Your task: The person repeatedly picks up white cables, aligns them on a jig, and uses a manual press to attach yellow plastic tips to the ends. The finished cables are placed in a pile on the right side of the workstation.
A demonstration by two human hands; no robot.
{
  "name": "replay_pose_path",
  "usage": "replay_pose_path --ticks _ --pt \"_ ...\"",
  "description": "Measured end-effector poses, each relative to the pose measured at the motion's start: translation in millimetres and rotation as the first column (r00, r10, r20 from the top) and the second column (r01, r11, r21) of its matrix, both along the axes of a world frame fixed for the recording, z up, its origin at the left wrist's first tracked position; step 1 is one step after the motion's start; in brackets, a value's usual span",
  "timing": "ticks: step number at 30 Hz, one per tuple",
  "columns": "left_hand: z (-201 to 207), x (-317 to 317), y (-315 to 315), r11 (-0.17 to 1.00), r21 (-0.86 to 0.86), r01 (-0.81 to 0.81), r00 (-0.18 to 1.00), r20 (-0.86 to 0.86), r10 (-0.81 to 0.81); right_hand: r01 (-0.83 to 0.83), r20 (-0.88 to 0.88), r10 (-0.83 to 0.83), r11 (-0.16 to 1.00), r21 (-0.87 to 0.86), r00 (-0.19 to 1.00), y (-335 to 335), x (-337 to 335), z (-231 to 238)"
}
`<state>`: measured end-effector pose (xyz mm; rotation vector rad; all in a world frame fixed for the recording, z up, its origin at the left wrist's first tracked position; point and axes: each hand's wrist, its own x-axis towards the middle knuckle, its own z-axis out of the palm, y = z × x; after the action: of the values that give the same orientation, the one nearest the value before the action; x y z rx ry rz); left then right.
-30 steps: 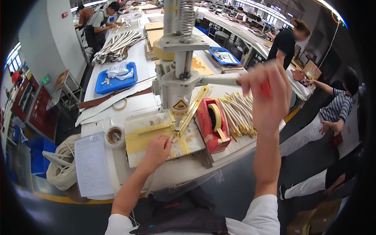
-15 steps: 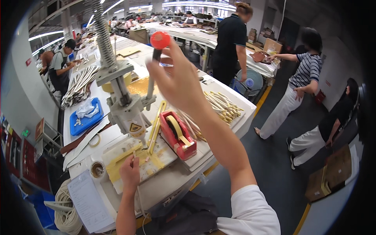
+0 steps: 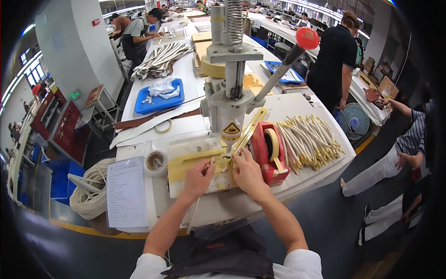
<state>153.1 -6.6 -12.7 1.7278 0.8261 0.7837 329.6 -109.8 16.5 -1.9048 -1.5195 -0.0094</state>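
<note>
My left hand [image 3: 199, 177] is closed in a pinch on the end of a thin pale cord [image 3: 193, 211], which trails below the hand. It rests over a board [image 3: 179, 186] covered partly in yellow tape, in front of a hand press [image 3: 227, 104]. My right hand [image 3: 248, 173] is beside the foot of the press, fingers bent together; whatever they grip is hidden. Just beyond its fingertips lies a long yellow strip [image 3: 253, 128]. The red-knobbed lever [image 3: 306, 39] of the press points up to the right, with no hand on it.
A red tape dispenser [image 3: 267, 153] stands right of my right hand, before a pile of pale cords with yellow ends [image 3: 311, 142]. Left are a tape roll [image 3: 156, 161], a paper sheet [image 3: 126, 193], a blue tray [image 3: 160, 96] and a cord coil [image 3: 93, 188]. People stand at the right.
My right hand has let go of the press lever and come down beside the press foot. My left hand still pinches near the board. The view has turned toward the left.
</note>
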Motion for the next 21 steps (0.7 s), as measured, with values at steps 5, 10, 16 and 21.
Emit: replay_pose_path --ticks 5,10,16,21 --pt "5 11 -3 0.996 0.059 -0.059 0.998 -0.003 0.060 0.049 -0.029 -0.047 0.996 0.071 0.998 16 16 -19" --pt "12 3 -2 0.997 -0.039 -0.070 0.997 0.040 0.072 -0.007 -0.101 0.001 0.998 -0.056 0.995 27 15 -15" --pt "20 5 -4 0.999 -0.051 -0.004 0.999 0.046 0.006 0.007 -0.109 -0.014 0.998 -0.065 0.994 25 15 -14" --pt "17 4 -2 0.999 -0.042 0.015 0.999 0.031 -0.014 -0.006 -0.114 -0.004 0.997 -0.082 0.994 23 13 -10"
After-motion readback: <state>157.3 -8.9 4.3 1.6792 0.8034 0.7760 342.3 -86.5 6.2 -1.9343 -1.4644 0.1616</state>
